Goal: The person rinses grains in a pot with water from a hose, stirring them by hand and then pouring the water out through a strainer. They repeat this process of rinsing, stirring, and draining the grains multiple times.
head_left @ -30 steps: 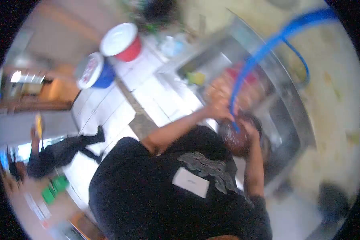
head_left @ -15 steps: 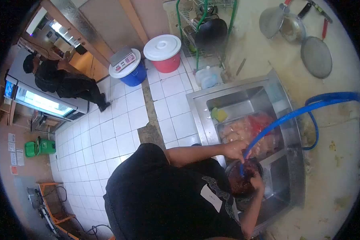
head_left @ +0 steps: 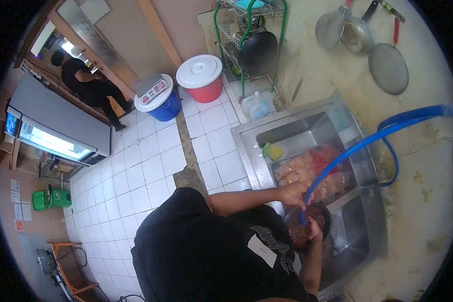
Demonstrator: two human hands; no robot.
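Observation:
My left hand (head_left: 293, 193) is closed around the end of a blue hose (head_left: 348, 152), whose tip points down into a dark round pot (head_left: 328, 224). Small reddish-brown grains (head_left: 299, 235), wet-looking, lie in the pot. Over the pot's near side is my right hand (head_left: 315, 230), its fingers reaching inside against the grains; how they are bent does not show clearly. The pot stands in one basin of a steel double sink (head_left: 355, 226). In the other basin, beside my left hand, lies a pile of pale raw meat (head_left: 292, 168) with red plastic (head_left: 325, 158) on it.
A yellow-green sponge (head_left: 273, 151) lies in the meat basin. Strainers (head_left: 388, 69) hang on the wall. A wok (head_left: 258, 52) is on a green rack. Lidded red (head_left: 206, 91) and blue buckets (head_left: 166, 108) stand on the tiled floor; a scale (head_left: 151, 89) tops the blue one. Another person (head_left: 88, 83) stands by the doorway.
My right hand has shifted up and left within the pot, and more grains show. My left hand keeps its hold on the hose. The other person has moved toward the doorway.

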